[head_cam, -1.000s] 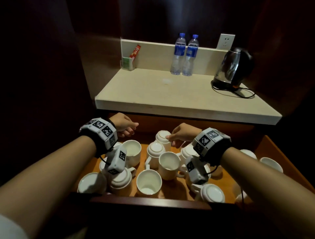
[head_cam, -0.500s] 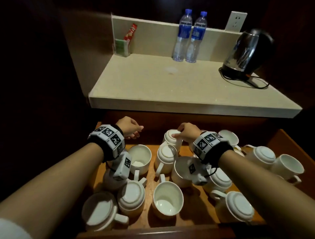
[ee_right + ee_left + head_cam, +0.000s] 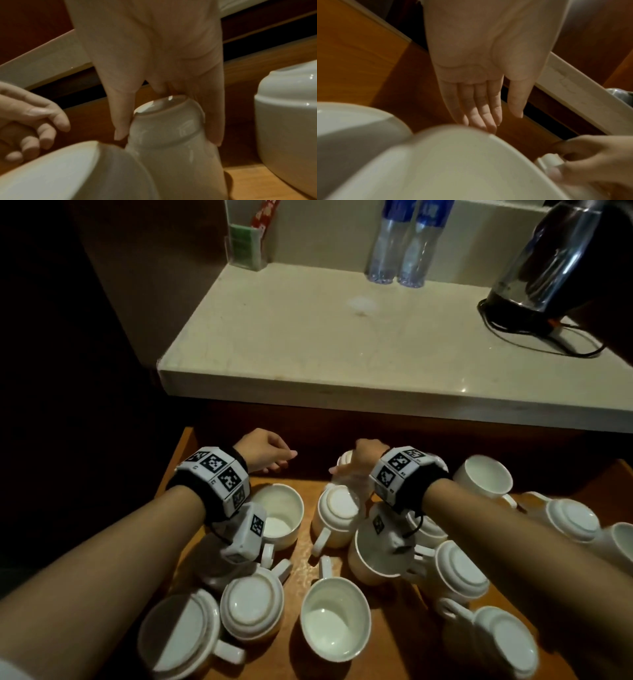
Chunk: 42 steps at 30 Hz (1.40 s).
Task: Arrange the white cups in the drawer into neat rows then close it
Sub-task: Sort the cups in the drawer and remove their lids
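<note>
The right hand (image 3: 154,56) grips an upturned white cup (image 3: 173,135) near the back edge of the open wooden drawer (image 3: 387,642), thumb on one side and fingers on the other (its base ring faces up). The left hand (image 3: 263,451) hovers near the drawer's back left corner, fingers relaxed and holding nothing. More white cups (image 3: 334,619) crowd the drawer floor, some upright, some inverted. On the countertop (image 3: 325,337) above stand two water bottles (image 3: 399,244) and a kettle (image 3: 555,258).
</note>
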Available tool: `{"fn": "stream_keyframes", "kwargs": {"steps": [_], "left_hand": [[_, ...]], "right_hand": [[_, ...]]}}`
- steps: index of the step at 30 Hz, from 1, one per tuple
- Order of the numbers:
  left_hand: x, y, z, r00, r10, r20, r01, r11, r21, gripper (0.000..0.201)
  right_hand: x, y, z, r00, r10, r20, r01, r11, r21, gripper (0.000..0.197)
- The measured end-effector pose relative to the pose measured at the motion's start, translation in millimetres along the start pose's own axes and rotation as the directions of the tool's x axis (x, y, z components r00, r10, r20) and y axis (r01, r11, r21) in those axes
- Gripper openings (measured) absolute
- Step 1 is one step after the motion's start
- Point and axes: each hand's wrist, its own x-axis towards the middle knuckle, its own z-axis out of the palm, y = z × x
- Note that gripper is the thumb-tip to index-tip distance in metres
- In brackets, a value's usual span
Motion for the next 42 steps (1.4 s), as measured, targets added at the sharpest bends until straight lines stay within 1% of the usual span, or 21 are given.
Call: {"fn": "stream_keyframes", "kwargs": {"steps": [2,4,6,7,9,12,14,17,19,22,25,27,29,31,32,33,34,36,38,40,42], "left_hand": [[1,-5,2,1.000,0.005,0.006,-0.005,1.000,-0.012,0.010],[1,-8,3,1.000,0.007,0.010,-0.007,1.000,-0.011,0.010],[-1,-6,3,0.999,0.029,0.019,-0.029,1.000,0.000,0.018],[-3,-4,2,0.999,0.047,0.028,-0.047,0.999,0.015,0.026],[-6,2,0,0.995,0.085,0.048,-0.089,0.993,0.080,0.042],[-10,9,1,0.992,0.082,0.098,-0.097,0.984,0.153,0.070],[-12,12,3,0.990,0.055,0.132,-0.078,0.981,0.180,0.091],[-14,16,7,0.989,0.053,0.141,-0.082,0.975,0.208,0.111],[-15,19,9,0.983,0.107,0.150,-0.135,0.974,0.183,0.113],[-16,22,15,0.962,0.237,0.136,-0.250,0.964,0.087,0.098],[-16,26,16,0.954,0.288,0.086,-0.294,0.953,0.070,0.090],[-14,29,17,0.952,0.304,0.037,-0.304,0.952,0.021,0.089],[-12,33,19,0.946,0.323,-0.027,-0.323,0.946,0.008,0.086],[-11,35,21,0.938,0.339,-0.068,-0.332,0.938,0.095,0.081],[-10,34,23,0.934,0.350,-0.071,-0.338,0.931,0.141,0.080],[-9,34,24,0.931,0.360,-0.069,-0.343,0.922,0.183,0.081],[-9,34,26,0.928,0.367,-0.067,-0.346,0.913,0.217,0.082],[-9,34,29,0.932,0.358,-0.060,-0.333,0.910,0.247,0.084],[-8,36,31,0.936,0.349,-0.048,-0.326,0.910,0.257,0.085],[-8,39,34,0.936,0.349,-0.036,-0.326,0.903,0.279,0.088],[-7,41,36,0.938,0.345,-0.025,-0.320,0.895,0.312,0.091]], "right_hand": [[0,4,-2,1.000,-0.002,-0.027,0.003,0.999,0.034,0.049],[1,8,-7,0.998,0.003,-0.056,0.001,0.997,0.079,0.046],[1,11,-11,0.998,-0.003,-0.056,0.012,0.987,0.161,0.047],[0,13,-14,0.999,-0.001,-0.052,0.014,0.969,0.248,0.048],[-1,16,-19,1.000,0.006,-0.023,0.006,0.871,0.490,0.055],[-9,19,-28,0.995,-0.008,0.099,-0.072,0.624,0.778,0.055],[-13,22,-31,0.980,-0.056,0.190,-0.135,0.512,0.848,0.058],[-16,27,-32,0.954,-0.166,0.249,-0.155,0.437,0.886,0.056],[-17,27,-31,0.944,-0.229,0.239,-0.130,0.407,0.904,0.055],[-18,30,-32,0.937,-0.291,0.194,-0.077,0.370,0.926,0.050],[-18,34,-31,0.932,-0.305,0.194,-0.090,0.322,0.942,0.042],[-18,36,-31,0.933,-0.307,0.186,-0.073,0.346,0.935,0.036],[-14,38,-30,0.968,-0.222,0.115,0.001,0.465,0.885,0.043],[-8,40,-30,0.992,-0.092,-0.081,0.122,0.670,0.733,0.061],[-5,41,-30,0.978,-0.071,-0.199,0.182,0.761,0.623,0.065],[-6,42,-30,0.953,-0.090,-0.289,0.239,0.809,0.537,0.065],[-8,41,-30,0.935,-0.133,-0.330,0.290,0.821,0.492,0.063],[-12,37,-30,0.926,-0.228,-0.300,0.346,0.830,0.437,0.057],[-13,30,-28,0.934,-0.287,-0.214,0.347,0.869,0.353,0.052],[-11,24,-26,0.946,-0.278,-0.167,0.314,0.914,0.257,0.042],[-7,20,-26,0.956,-0.238,-0.172,0.273,0.937,0.220,0.027]]}}
